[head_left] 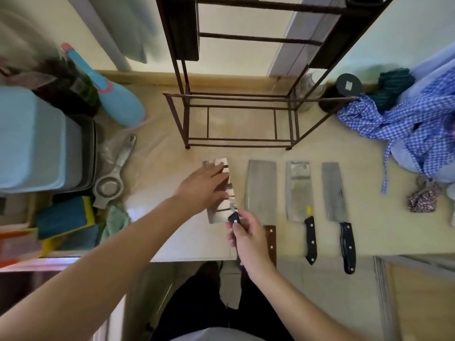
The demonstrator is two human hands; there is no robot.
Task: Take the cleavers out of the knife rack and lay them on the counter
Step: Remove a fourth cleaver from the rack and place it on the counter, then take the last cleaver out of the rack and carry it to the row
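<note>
A fourth cleaver (225, 193) is held low over the tabletop (172, 232), left of three laid ones. The right hand (248, 239) is closed on its handle; the left hand (202, 188) lies flat, open, on the blade. It is judged heavy, stiff, slick-sided, sharp-edged; best taken by the handle.

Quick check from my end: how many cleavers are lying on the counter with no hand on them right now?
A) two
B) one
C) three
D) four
C: three cleavers lie untouched, the brown-handled cleaver, the yellow-tagged cleaver and the rightmost cleaver; a fourth cleaver is under the left hand, its handle in the right hand.
</note>
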